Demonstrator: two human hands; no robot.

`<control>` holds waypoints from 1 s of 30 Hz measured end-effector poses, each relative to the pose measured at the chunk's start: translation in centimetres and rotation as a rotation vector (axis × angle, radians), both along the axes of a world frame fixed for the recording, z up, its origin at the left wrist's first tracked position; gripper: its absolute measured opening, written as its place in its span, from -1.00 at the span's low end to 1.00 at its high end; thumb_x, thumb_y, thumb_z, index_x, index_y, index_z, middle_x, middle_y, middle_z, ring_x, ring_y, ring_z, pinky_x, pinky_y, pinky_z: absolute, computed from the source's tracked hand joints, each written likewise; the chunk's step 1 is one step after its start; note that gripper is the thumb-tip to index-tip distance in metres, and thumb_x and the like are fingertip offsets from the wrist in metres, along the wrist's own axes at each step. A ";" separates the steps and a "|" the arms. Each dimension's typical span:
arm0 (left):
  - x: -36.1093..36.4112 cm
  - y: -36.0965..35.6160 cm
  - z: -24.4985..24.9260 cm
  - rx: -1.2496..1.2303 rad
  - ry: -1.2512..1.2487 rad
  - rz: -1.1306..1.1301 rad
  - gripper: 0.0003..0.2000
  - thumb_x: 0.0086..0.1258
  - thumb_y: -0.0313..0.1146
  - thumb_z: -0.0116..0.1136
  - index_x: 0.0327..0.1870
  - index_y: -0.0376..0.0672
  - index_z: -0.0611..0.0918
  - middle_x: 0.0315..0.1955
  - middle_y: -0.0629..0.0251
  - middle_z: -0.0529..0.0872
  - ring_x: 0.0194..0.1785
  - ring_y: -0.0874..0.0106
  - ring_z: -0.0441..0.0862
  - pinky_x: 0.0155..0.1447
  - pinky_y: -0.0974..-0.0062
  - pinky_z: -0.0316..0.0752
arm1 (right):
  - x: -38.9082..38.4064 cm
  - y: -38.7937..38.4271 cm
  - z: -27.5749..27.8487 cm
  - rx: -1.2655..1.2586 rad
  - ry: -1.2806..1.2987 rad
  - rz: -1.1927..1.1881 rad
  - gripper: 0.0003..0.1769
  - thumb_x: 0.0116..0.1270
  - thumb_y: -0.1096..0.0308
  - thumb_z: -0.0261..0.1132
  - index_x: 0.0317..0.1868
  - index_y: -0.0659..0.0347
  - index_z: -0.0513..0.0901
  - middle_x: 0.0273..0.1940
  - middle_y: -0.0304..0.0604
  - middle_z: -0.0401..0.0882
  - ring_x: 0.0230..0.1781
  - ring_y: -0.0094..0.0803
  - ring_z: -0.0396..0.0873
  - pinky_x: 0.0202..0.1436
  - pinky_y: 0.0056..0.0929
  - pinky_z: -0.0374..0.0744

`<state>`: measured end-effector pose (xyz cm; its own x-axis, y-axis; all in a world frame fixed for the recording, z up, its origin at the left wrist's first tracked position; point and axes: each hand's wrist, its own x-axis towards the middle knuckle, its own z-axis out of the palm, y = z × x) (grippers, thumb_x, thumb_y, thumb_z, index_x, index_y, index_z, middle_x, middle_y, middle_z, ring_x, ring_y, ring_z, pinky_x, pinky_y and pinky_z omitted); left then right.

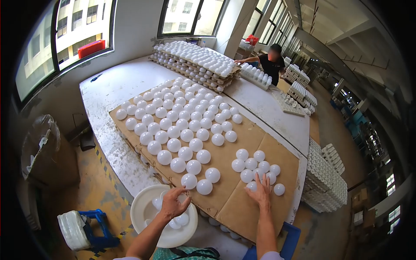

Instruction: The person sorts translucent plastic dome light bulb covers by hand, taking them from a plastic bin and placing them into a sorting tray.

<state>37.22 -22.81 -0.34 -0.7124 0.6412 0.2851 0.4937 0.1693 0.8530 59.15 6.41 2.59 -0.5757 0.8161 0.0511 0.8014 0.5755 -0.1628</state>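
Note:
Many white bulb-like domes (173,144) stand in rows on a brown cardboard sheet (234,197). My left hand (174,203) is over the rim of a white bucket (141,219), beside the nearest domes; its fingers are curled with a gap between thumb and fingertips, and nothing shows in them. Inside the bucket lie several white domes (182,219). Fingers spread, my right hand (261,193) reaches flat to a small separate group of domes (251,163) at the sheet's right part and touches some of them.
Stacked layers of domes on cardboard (195,60) stand at the table's back. A person in black (271,65) is beyond, near trays of white parts (255,76). A blue stool (102,229) and a bag-lined box (52,160) are at left; more stacks (325,177) at right.

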 end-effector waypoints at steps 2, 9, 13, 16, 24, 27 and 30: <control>1.3 -0.1 -0.1 0.064 0.071 -0.101 -0.69 0.07 -0.29 0.35 -0.19 -0.23 0.65 -0.11 0.05 0.71 -0.09 0.15 0.67 0.02 0.32 0.56 | -2.2 0.4 -0.9 0.054 0.024 0.071 0.00 -0.05 -0.12 0.42 0.42 -0.04 0.27 0.46 0.18 0.01 0.48 0.16 -0.06 0.42 0.17 0.07; 3.0 -1.3 -1.4 -0.012 0.039 -0.145 -0.68 0.09 -0.25 0.33 -0.15 -0.20 0.67 -0.06 0.05 0.70 -0.03 0.16 0.67 0.07 0.34 0.55 | -9.9 0.5 -1.0 -0.081 0.054 0.229 -0.09 0.05 -0.10 0.38 0.43 -0.20 0.25 0.49 0.00 0.00 0.51 0.07 -0.11 0.39 0.42 -0.06; 3.9 -1.0 -1.6 -0.022 -0.018 -0.149 -0.67 0.09 -0.24 0.34 -0.17 -0.22 0.66 -0.05 0.07 0.70 -0.03 0.17 0.66 0.07 0.34 0.55 | -11.6 -0.3 -1.3 -0.050 0.131 0.365 -0.22 0.14 -0.02 0.33 0.38 -0.06 0.34 0.46 -0.02 0.07 0.49 0.02 -0.04 0.39 0.39 -0.06; 4.0 -0.7 -1.6 -0.016 0.004 -0.178 -0.67 0.09 -0.23 0.35 -0.17 -0.23 0.66 -0.05 0.08 0.70 -0.04 0.17 0.66 0.07 0.33 0.55 | -12.2 1.0 -1.5 -0.145 0.221 0.457 -0.25 0.15 0.01 0.32 0.36 -0.03 0.36 0.43 -0.06 0.16 0.48 -0.05 0.03 0.41 0.33 -0.03; 4.2 -0.1 -2.0 -0.030 0.007 -0.203 -0.67 0.09 -0.24 0.35 -0.18 -0.23 0.66 -0.05 0.05 0.69 -0.02 0.13 0.66 0.07 0.32 0.55 | -14.4 1.4 -0.5 -0.098 0.187 0.582 -0.28 0.14 0.10 0.32 0.33 0.06 0.39 0.39 -0.05 0.27 0.45 -0.13 0.13 0.48 0.09 0.00; 4.4 0.3 -2.0 -0.025 0.000 -0.203 -0.68 0.09 -0.25 0.35 -0.18 -0.23 0.66 -0.06 0.05 0.70 -0.04 0.12 0.67 0.07 0.32 0.55 | -13.3 1.7 0.2 -0.009 0.333 0.561 -0.27 0.10 0.12 0.34 0.31 0.12 0.41 0.34 0.01 0.32 0.42 -0.08 0.18 0.46 0.07 0.06; 4.9 0.2 -2.4 -0.005 -0.048 -0.219 -0.69 0.10 -0.28 0.34 -0.17 -0.24 0.66 -0.07 0.05 0.70 -0.04 0.14 0.68 0.07 0.35 0.56 | -9.2 3.5 0.7 0.177 0.418 0.347 -0.24 0.07 0.14 0.38 0.30 0.17 0.41 0.30 0.05 0.35 0.38 -0.04 0.22 0.44 0.07 0.10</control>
